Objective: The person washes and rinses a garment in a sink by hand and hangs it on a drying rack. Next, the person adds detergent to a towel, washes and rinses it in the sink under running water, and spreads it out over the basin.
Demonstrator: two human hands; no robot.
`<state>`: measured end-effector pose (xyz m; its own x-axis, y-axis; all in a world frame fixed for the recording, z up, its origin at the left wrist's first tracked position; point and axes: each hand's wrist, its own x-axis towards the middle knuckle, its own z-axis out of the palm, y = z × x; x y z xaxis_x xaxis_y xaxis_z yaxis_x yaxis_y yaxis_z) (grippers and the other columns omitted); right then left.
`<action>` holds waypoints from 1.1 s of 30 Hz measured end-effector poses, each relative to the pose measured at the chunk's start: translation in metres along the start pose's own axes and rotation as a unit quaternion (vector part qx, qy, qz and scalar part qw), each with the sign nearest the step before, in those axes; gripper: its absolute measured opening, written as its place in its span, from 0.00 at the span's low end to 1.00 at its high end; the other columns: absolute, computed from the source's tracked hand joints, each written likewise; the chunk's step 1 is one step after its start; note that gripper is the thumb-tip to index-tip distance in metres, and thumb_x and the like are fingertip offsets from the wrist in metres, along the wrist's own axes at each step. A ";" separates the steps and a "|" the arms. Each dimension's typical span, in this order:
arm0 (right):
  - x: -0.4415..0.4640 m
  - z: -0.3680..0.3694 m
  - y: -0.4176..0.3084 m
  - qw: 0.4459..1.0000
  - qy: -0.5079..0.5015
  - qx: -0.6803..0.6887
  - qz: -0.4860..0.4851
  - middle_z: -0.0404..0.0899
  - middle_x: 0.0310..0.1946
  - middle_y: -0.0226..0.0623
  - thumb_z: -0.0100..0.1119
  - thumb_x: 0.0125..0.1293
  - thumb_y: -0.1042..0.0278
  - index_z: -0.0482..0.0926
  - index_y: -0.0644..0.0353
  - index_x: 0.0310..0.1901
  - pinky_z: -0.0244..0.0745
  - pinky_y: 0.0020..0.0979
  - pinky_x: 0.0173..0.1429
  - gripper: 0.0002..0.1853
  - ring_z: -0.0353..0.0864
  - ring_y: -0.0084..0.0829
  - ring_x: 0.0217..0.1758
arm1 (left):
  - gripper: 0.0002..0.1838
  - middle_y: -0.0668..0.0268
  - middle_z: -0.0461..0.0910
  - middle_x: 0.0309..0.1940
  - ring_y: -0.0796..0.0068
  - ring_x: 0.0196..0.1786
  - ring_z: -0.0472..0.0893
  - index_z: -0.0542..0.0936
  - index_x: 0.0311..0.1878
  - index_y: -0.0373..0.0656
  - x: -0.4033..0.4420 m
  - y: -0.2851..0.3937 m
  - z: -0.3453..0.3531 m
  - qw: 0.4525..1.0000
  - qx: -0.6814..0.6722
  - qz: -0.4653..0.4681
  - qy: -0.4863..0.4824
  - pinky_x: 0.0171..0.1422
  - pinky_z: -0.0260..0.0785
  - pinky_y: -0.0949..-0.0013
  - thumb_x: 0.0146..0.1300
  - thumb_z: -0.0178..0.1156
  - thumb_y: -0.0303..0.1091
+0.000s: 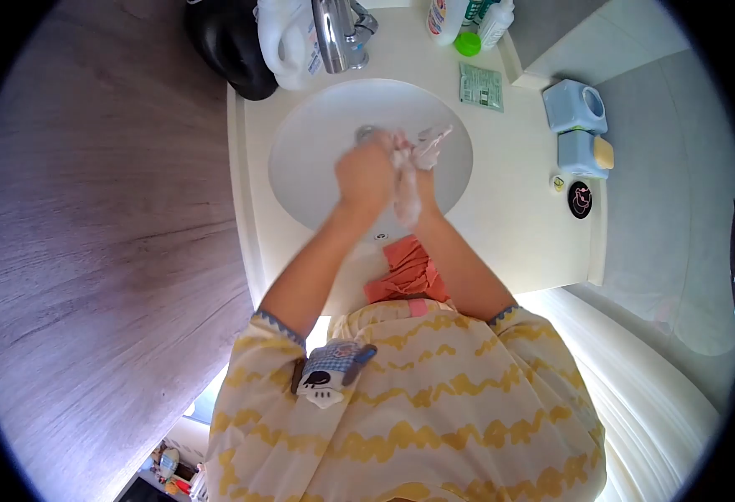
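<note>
Over the round white sink [301, 171], both hands meet around a wet, soapy-looking white cloth [407, 197]. It hangs down in a narrow strip, and a thin loose end [432, 146] sticks up at the right. Its exact kind cannot be made out. My left hand [364, 174] is closed on the cloth and smeared by motion. My right hand [424, 188] grips it from the other side, its fingers partly hidden behind the fabric. A crumpled coral-red cloth [407, 272] lies on the counter's front edge, below my wrists.
A chrome faucet [334, 38] stands behind the sink, beside a white jug [286, 42] and a black jug [232, 46]. Bottles [495, 23], a green sachet [480, 87] and blue holders [575, 107] with a yellow soap bar [603, 153] line the right. A wooden panel [117, 184] borders the left.
</note>
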<state>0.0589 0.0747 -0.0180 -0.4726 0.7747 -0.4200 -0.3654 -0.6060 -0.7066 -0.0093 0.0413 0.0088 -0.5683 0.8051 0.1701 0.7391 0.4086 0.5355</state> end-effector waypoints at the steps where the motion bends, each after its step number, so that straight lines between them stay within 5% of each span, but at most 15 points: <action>1: -0.006 0.003 -0.002 1.000 -0.008 -0.006 0.007 0.72 0.44 0.30 0.53 0.66 0.66 0.69 0.58 0.54 0.71 0.27 0.46 0.16 0.72 0.21 0.45 | 0.11 0.58 0.76 0.18 0.55 0.25 0.79 0.74 0.32 0.42 0.000 -0.001 -0.005 1.000 0.006 -0.008 0.000 0.26 0.71 0.57 0.58 0.56 0.40; 4: 0.010 0.003 -0.005 1.000 -0.024 -0.008 -0.016 0.71 0.45 0.29 0.53 0.66 0.66 0.69 0.59 0.53 0.70 0.27 0.49 0.15 0.71 0.21 0.46 | 0.10 0.58 0.77 0.19 0.57 0.25 0.80 0.74 0.30 0.42 -0.008 0.009 -0.001 0.997 0.044 0.019 0.064 0.25 0.71 0.59 0.58 0.56 0.39; 6: 0.028 -0.014 -0.013 0.994 -0.068 0.031 0.081 0.71 0.46 0.30 0.53 0.66 0.65 0.69 0.60 0.54 0.70 0.27 0.51 0.17 0.72 0.21 0.47 | 0.08 0.57 0.78 0.21 0.56 0.27 0.80 0.74 0.32 0.43 -0.024 0.021 0.011 0.999 0.047 -0.001 0.007 0.28 0.72 0.58 0.57 0.56 0.37; 8: 0.009 -0.007 -0.006 1.000 -0.022 0.013 -0.001 0.73 0.45 0.31 0.52 0.67 0.64 0.69 0.61 0.53 0.69 0.26 0.52 0.16 0.73 0.23 0.49 | 0.06 0.55 0.78 0.20 0.55 0.25 0.80 0.73 0.31 0.41 -0.013 0.016 0.004 0.996 0.081 -0.020 -0.045 0.27 0.72 0.58 0.58 0.54 0.34; 12: 0.003 -0.002 0.001 0.997 -0.049 -0.042 0.029 0.72 0.48 0.31 0.48 0.68 0.61 0.68 0.59 0.54 0.69 0.26 0.51 0.17 0.72 0.24 0.51 | 0.07 0.57 0.79 0.21 0.55 0.26 0.81 0.73 0.31 0.40 0.005 0.003 -0.006 0.995 -0.018 -0.079 -0.061 0.29 0.73 0.59 0.57 0.56 0.34; 15: 0.029 -0.026 -0.010 0.992 -0.063 -0.050 0.099 0.67 0.57 0.33 0.49 0.68 0.58 0.61 0.57 0.61 0.70 0.27 0.50 0.23 0.69 0.26 0.56 | 0.07 0.52 0.77 0.21 0.54 0.25 0.79 0.72 0.30 0.37 -0.038 0.033 0.006 0.996 -0.070 0.044 -0.010 0.29 0.71 0.57 0.59 0.50 0.31; 16: 0.026 -0.026 -0.008 0.992 -0.070 -0.054 0.093 0.64 0.60 0.34 0.48 0.68 0.57 0.58 0.56 0.64 0.70 0.28 0.53 0.26 0.68 0.27 0.59 | 0.07 0.53 0.78 0.22 0.53 0.25 0.79 0.73 0.30 0.38 -0.028 0.025 0.014 0.999 0.021 0.007 -0.024 0.30 0.71 0.57 0.60 0.50 0.32; 20: 0.001 -0.022 0.005 0.997 -0.073 -0.020 0.027 0.56 0.67 0.37 0.48 0.68 0.56 0.49 0.55 0.70 0.67 0.30 0.61 0.32 0.61 0.29 0.66 | 0.10 0.55 0.80 0.27 0.53 0.26 0.79 0.75 0.35 0.41 0.010 -0.001 -0.013 0.977 -0.118 -0.129 -0.124 0.32 0.72 0.58 0.62 0.47 0.35; 23: 0.007 -0.013 -0.011 0.998 -0.050 0.009 0.028 0.57 0.66 0.36 0.50 0.68 0.56 0.49 0.56 0.70 0.64 0.29 0.63 0.33 0.60 0.29 0.68 | 0.08 0.55 0.80 0.28 0.53 0.27 0.79 0.74 0.33 0.41 -0.027 0.026 0.004 0.999 0.017 -0.035 -0.031 0.31 0.72 0.60 0.61 0.49 0.35; 25: 0.016 -0.022 0.004 0.991 -0.034 0.094 0.092 0.64 0.61 0.35 0.51 0.68 0.57 0.56 0.57 0.66 0.68 0.28 0.57 0.29 0.66 0.27 0.61 | 0.08 0.53 0.80 0.29 0.52 0.29 0.80 0.73 0.32 0.40 -0.033 0.030 0.010 0.996 -0.062 -0.044 -0.046 0.32 0.72 0.59 0.58 0.54 0.36; 27: 0.018 -0.025 0.018 0.993 -0.033 0.082 0.083 0.69 0.55 0.33 0.51 0.68 0.59 0.62 0.58 0.61 0.70 0.27 0.53 0.23 0.71 0.24 0.55 | 0.09 0.53 0.80 0.27 0.52 0.30 0.80 0.73 0.33 0.40 -0.003 0.010 -0.001 0.996 0.037 -0.059 -0.056 0.33 0.72 0.57 0.57 0.56 0.36; 29: -0.002 -0.009 0.028 0.999 -0.049 -0.025 0.004 0.74 0.48 0.30 0.50 0.69 0.61 0.69 0.60 0.54 0.70 0.26 0.49 0.16 0.73 0.22 0.49 | 0.10 0.54 0.79 0.25 0.52 0.29 0.80 0.73 0.30 0.41 0.004 0.008 -0.015 0.994 -0.022 -0.085 -0.059 0.33 0.71 0.55 0.57 0.56 0.38; 31: -0.010 0.011 -0.030 0.996 0.008 0.058 0.064 0.74 0.36 0.26 0.52 0.67 0.59 0.72 0.60 0.49 0.70 0.22 0.46 0.15 0.73 0.19 0.41 | 0.13 0.55 0.79 0.26 0.53 0.28 0.80 0.72 0.25 0.43 -0.014 0.019 -0.008 0.996 -0.059 -0.063 0.020 0.31 0.71 0.54 0.58 0.55 0.42; 33: 0.016 -0.016 -0.027 0.997 -0.058 0.027 0.036 0.72 0.34 0.27 0.57 0.64 0.62 0.70 0.59 0.52 0.70 0.21 0.46 0.17 0.72 0.19 0.39 | 0.12 0.55 0.79 0.26 0.53 0.29 0.80 0.73 0.28 0.43 -0.031 0.037 -0.003 0.996 0.035 -0.070 -0.042 0.34 0.72 0.55 0.60 0.54 0.42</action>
<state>0.0737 0.1063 -0.0151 -0.5876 0.7049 -0.3973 -0.3692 -0.6705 -0.6435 0.0345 0.0306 0.0257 -0.6379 0.7697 0.0254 0.6792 0.5467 0.4897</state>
